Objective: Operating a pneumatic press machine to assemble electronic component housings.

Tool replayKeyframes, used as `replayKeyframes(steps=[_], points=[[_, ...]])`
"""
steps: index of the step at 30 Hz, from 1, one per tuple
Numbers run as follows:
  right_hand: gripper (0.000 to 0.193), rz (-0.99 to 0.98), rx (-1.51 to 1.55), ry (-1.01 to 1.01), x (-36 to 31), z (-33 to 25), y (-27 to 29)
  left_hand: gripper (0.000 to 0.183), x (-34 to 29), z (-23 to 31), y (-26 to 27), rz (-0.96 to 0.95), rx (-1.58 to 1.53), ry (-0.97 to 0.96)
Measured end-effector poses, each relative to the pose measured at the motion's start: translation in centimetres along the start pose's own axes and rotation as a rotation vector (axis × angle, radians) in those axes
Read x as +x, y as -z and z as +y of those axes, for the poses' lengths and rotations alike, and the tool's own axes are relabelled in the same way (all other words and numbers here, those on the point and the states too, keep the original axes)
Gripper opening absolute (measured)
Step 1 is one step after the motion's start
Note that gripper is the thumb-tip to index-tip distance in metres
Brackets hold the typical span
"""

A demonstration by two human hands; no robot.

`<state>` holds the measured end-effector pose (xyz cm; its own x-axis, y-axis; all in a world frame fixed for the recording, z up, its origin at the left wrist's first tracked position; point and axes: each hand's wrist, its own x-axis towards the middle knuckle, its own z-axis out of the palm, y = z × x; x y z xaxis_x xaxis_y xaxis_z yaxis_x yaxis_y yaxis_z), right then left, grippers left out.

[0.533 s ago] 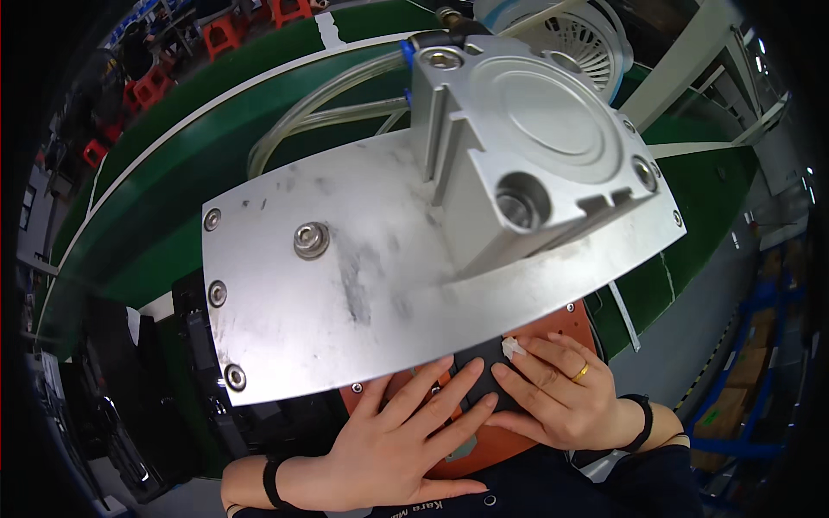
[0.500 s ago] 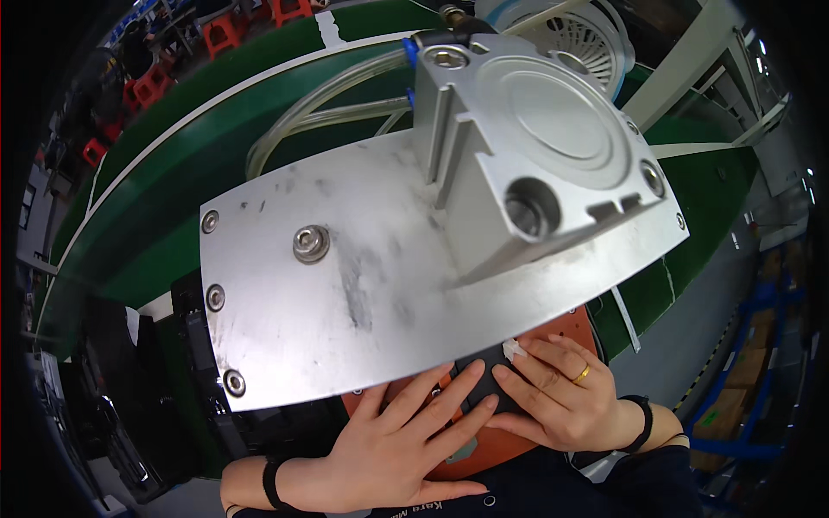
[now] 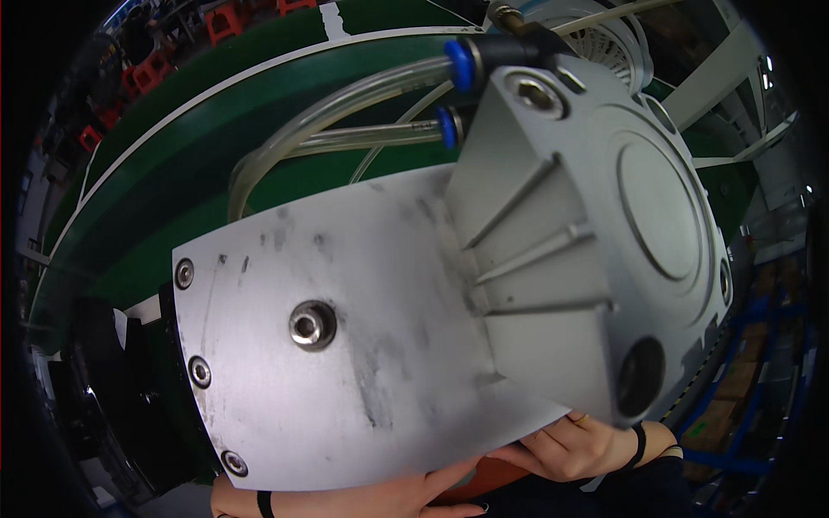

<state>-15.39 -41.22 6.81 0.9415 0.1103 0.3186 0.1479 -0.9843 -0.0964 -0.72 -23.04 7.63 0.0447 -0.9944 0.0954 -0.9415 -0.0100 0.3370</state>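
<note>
A silver metal plate (image 3: 259, 371) with a pneumatic cylinder (image 3: 665, 198) bolted on it fills the middle of the view and hides much of my hands. My left hand (image 3: 384, 498) lies below the plate's near edge, thumb stretched out flat and the other fingers mostly covered. At the lower right, my right hand (image 3: 570, 449) has bent fingers, its fingertips tucked behind the plate and cylinder. Whatever they hold is hidden. A strip of an orange-brown fixture (image 3: 488, 479) shows between the two hands.
Clear air tubes (image 3: 354, 95) with blue fittings run to the cylinder. Black parts (image 3: 121, 397) stand on the left. Behind lie a green surface (image 3: 207, 112), a white basket (image 3: 604, 43) and red stools (image 3: 223, 24). Boxes on a blue rack (image 3: 734, 388) stand at right.
The plate and cylinder now appear larger and lower in view, covering most of my fingers. Earlier, my left fingers lay spread on a dark piece, and my right fingertips pressed a crumpled white scrap.
</note>
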Motion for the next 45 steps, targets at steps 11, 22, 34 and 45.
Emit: replayKeyframes(steps=[11, 22, 34, 45], points=[[0.036, 0.005, -0.003, 0.04, -0.2, -0.2, 0.7, 0.075, -0.5, 0.0, 0.1, -0.019, -0.2, -0.017], [0.036, -0.022, -0.042, 0.052, 0.1, -0.1, 0.9, 0.075, -1.0, 0.3, 0.1, -0.073, -0.16, 0.023], [0.059, -0.192, 1.373, -0.478, 1.1, 0.4, 3.3, 0.065, 0.1, -0.2, -0.1, 0.009, -0.193, -0.008], [0.042, -0.156, 1.301, -0.707, 1.9, 0.8, 2.2, 0.021, -1.7, 0.4, 0.3, 0.388, -0.629, 0.281]])
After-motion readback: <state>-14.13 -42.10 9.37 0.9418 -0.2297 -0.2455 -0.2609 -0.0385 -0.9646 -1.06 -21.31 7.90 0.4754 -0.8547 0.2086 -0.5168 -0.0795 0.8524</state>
